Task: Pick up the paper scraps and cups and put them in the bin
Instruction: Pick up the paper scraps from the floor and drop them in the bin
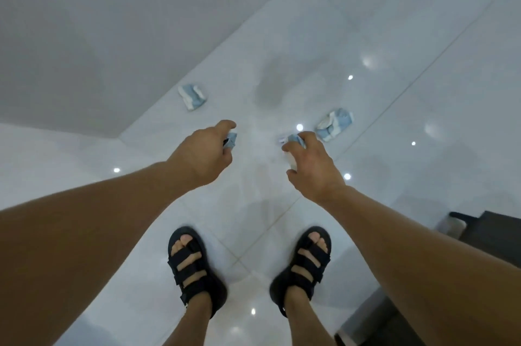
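A pale-blue paper piece [231, 142] sticks out from the curled fingers of the left hand [203, 158], which grips it; the right hand [313, 166] is curled round a crumpled blue-and-white wad [293, 139], with something white showing lower in its grasp, too blurred to name; the two hands are held apart, roughly level with each other; two more crumpled blue-and-white pieces lie on the glossy white tiled floor [423, 120], and whether they are paper or crushed cups cannot be told; the far scrap [192, 97] lies beyond the left hand, near the foot of the grey wall [84, 35]; the near scrap [335, 123] lies just past the right hand's fingers; below the forearms, two feet in black strapped sandals [194, 269] stand side by side; a dark piece of furniture [493, 235] juts in at the lower right.
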Demonstrator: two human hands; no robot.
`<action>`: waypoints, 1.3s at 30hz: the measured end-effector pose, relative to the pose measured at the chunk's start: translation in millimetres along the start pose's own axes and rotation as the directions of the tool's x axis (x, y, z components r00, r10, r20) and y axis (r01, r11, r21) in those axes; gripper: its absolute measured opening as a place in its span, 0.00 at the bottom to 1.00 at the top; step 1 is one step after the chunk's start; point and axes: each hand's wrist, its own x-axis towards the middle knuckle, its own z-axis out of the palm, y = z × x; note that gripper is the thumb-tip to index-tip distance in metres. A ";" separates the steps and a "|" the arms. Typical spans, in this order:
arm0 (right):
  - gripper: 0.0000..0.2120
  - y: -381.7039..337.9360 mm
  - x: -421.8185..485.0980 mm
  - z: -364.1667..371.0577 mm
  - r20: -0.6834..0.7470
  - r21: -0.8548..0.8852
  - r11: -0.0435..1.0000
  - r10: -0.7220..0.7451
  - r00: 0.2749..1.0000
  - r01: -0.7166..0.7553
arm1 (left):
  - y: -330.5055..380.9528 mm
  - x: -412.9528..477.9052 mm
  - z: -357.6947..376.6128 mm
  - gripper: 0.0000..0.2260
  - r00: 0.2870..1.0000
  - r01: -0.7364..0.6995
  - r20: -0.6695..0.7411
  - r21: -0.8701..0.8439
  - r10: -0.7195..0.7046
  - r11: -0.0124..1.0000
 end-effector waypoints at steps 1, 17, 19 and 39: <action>0.24 -3.2 -13.2 -26.5 -0.010 -0.001 1.000 0.016 1.000 -0.016 | 20.7 -9.0 -21.6 0.20 1.000 -0.020 0.008 0.028 0.020 0.999; 0.25 -83.0 -284.2 -364.2 -0.265 0.096 0.964 0.264 0.927 -0.247 | 320.1 -206.3 -240.1 0.18 0.929 -0.363 0.012 0.227 0.370 0.904; 0.25 -98.5 -316.6 -371.7 -0.305 0.130 0.952 0.305 0.902 -0.278 | 336.5 -231.6 -247.8 0.19 0.898 -0.434 0.043 0.249 0.437 0.866; 0.20 -219.2 -691.2 -285.3 -0.470 0.606 0.519 0.845 0.256 -0.603 | 473.8 -532.1 -186.9 0.11 0.238 -0.954 0.484 0.278 0.842 0.110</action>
